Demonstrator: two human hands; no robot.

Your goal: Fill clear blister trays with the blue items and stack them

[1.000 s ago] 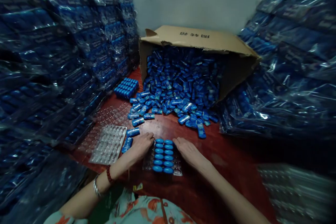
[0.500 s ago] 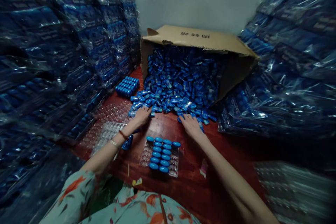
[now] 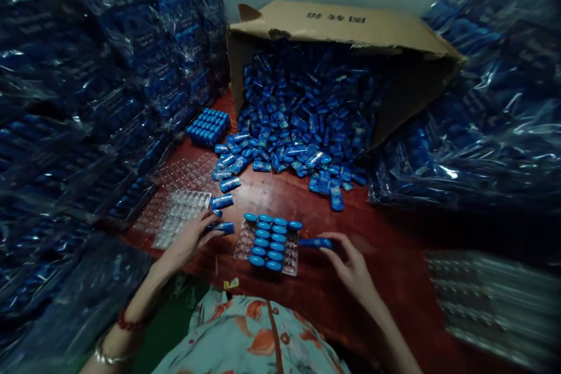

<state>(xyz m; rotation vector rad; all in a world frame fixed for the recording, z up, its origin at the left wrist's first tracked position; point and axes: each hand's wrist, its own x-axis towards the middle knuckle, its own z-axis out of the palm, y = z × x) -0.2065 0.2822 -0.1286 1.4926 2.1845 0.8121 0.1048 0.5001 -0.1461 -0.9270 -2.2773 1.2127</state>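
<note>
My right hand (image 3: 348,257) pinches the end of a small blue wrapped cylinder (image 3: 316,242), just right of the clear tray. My left hand (image 3: 195,236) has thumb and fingers curled around the near end of another blue wrapped cylinder (image 3: 224,227), left of the tray. One more blue cylinder (image 3: 221,201) lies beyond the left fingertips. Between my hands, the clear plastic tray (image 3: 291,263) with moulded pockets holds blue pieces with oval tops, standing in two middle columns with one more at each far corner.
A torn cardboard box (image 3: 324,22) lies on its side at the back, spilling blue cylinders (image 3: 289,123) onto the red table (image 3: 263,193). A filled block of blue pieces (image 3: 208,127) and clear trays (image 3: 182,216) are at left. Film-wrapped stacks (image 3: 144,64) flank both sides; more clear trays (image 3: 495,298) sit right.
Both hands have drawn back from the spilled pile toward me, to either side of the tray. The right hand now carries a blue wrapped cylinder. The view has shifted slightly.
</note>
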